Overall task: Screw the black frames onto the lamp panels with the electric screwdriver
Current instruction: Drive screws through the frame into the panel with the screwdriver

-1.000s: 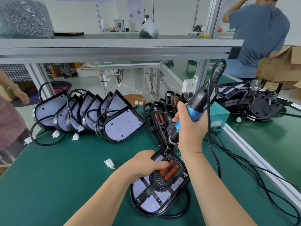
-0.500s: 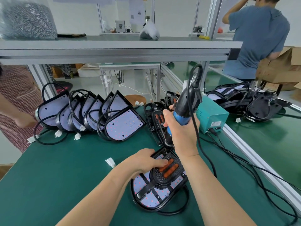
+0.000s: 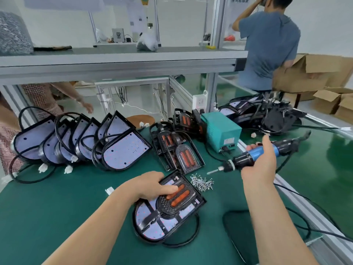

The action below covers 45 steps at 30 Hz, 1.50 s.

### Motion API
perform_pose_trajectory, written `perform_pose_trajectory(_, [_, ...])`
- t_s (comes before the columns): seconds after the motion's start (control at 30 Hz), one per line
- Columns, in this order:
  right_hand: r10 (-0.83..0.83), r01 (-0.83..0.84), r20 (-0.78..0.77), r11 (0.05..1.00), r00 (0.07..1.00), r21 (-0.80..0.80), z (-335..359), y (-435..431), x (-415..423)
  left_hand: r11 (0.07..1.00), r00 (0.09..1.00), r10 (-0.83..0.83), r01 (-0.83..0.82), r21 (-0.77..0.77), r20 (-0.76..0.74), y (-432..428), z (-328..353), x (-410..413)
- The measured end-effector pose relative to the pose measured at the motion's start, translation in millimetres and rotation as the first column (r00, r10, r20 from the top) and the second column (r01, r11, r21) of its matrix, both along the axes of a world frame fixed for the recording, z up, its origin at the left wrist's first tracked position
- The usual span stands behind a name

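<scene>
Far centre, top edge: a hanging sheet (image 3: pixel 118 0) bears dark Chinese characters, cut off by the frame and too blurred to read.
Far right, top edge: a sign (image 3: pixel 239 0) carries a row of dark Chinese characters; they cannot be made out with certainty.
Far shelf, centre: a small white card (image 3: pixel 117 35) has a dark printed mark, unreadable.
Right of centre: a pale sticker (image 3: pixel 230 140) on the teal box (image 3: pixel 219 129), print too small.
Left row, nearest lamp panel (image 3: pixel 122 152): tiny dark print near its right edge, unreadable.
</scene>
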State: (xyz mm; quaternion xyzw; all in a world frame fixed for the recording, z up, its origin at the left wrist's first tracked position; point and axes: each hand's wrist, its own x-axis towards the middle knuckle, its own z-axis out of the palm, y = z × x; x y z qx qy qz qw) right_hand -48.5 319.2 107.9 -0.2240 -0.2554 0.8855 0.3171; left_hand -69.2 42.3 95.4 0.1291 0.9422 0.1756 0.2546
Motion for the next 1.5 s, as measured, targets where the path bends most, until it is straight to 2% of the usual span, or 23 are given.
perform_pose_trajectory(0.03, [-0.007, 0.008, 0.040, 1.000, 0.999, -0.029, -13, 8, 3, 0.999, 0.994, 0.007, -0.010, -0.031, -0.106, 8, 1, 1])
perform_pose_trajectory(0.1, [-0.002, 0.004, 0.112, 1.000, 0.994, -0.023, -36, 19, 8, 0.999, 0.936, 0.035, -0.033, 0.012, -0.349, 31, 4, 6])
perform_pose_trajectory(0.17, [-0.003, 0.001, 0.129, 1.000, 0.992, 0.018, -54, 25, 12, 0.996, 0.841, -0.040, 0.078, 0.047, -0.539, 59, 3, 10])
perform_pose_trajectory(0.2, [-0.015, 0.011, 0.122, 0.999, 0.992, 0.037, -60, 27, 13, 0.989, 0.811, -0.100, 0.146, 0.033, -0.576, 73, 2, 12])
perform_pose_trajectory(0.37, [-0.028, 0.009, 0.100, 0.982, 0.995, 0.187, -71, 33, 14, 0.900, 0.724, -0.435, 0.334, -0.279, -0.535, 126, -12, 3])
perform_pose_trajectory(0.5, [0.008, -0.022, 0.075, 0.982, 0.997, 0.187, -71, 37, 12, 0.822, 0.652, -0.567, 0.414, -0.390, -0.503, 140, -20, -11])
perform_pose_trajectory(0.67, [-0.015, 0.006, 0.056, 0.988, 0.998, 0.156, -72, 39, 9, 0.780, 0.657, -0.621, 0.464, -0.420, -0.428, 146, -20, -20])
perform_pose_trajectory(0.87, [-0.013, 0.005, 0.055, 0.989, 0.998, 0.150, -74, 40, 7, 0.715, 0.613, -0.695, 0.539, -0.445, -0.376, 148, -17, -19])
perform_pose_trajectory(0.93, [-0.005, -0.002, 0.052, 0.991, 0.999, 0.131, -74, 40, 8, 0.776, 0.670, -0.630, 0.526, -0.347, -0.393, 146, -16, -18])
perform_pose_trajectory(1.03, [0.000, -0.006, 0.055, 0.994, 0.998, 0.107, -74, 42, 10, 0.912, 0.848, -0.331, 0.400, 0.089, -0.415, 138, -13, -14])
perform_pose_trajectory(1.1, [0.007, -0.012, 0.052, 0.994, 0.999, 0.105, -73, 42, 12, 0.905, 0.925, -0.138, 0.263, 0.335, -0.353, 129, -9, -12])
perform_pose_trajectory(1.2, [0.029, -0.034, 0.065, 0.997, 0.997, 0.069, -68, 37, 13, 0.842, 0.976, 0.003, 0.114, 0.527, -0.216, 111, 1, -7])
perform_pose_trajectory(1.3, [0.034, -0.034, 0.025, 0.999, 0.999, -0.013, -55, 26, 13, 0.746, 0.984, 0.120, -0.002, 0.666, -0.132, 93, 10, 2])
perform_pose_trajectory(1.4, [0.043, -0.045, -0.027, 0.997, 0.999, -0.062, -36, 10, 14, 0.573, 0.977, 0.206, -0.164, 0.803, 0.052, 78, 12, 15])
perform_pose_trajectory(1.5, [0.039, -0.048, -0.087, 0.994, 0.995, -0.102, -9, -7, 14, 0.442, 0.935, 0.288, -0.323, 0.837, 0.209, 65, 8, 29])
